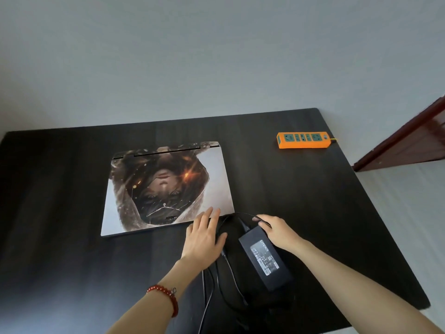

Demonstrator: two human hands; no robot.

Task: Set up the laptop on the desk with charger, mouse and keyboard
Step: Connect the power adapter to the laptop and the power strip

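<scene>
Between the hands lies the charger (265, 256): right hand (277, 231) pinching its cable (240, 214), left hand (204, 235) spread.

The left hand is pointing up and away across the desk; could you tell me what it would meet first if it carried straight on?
The left hand would almost at once meet the near right corner of the closed laptop, which its fingertips already overlap, though their height is unclear.

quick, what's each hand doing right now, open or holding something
Left hand: open, fingers straight, at the near right corner of the closed laptop.
Right hand: fingers curled over the far end of the charger brick, gripping it.
</scene>
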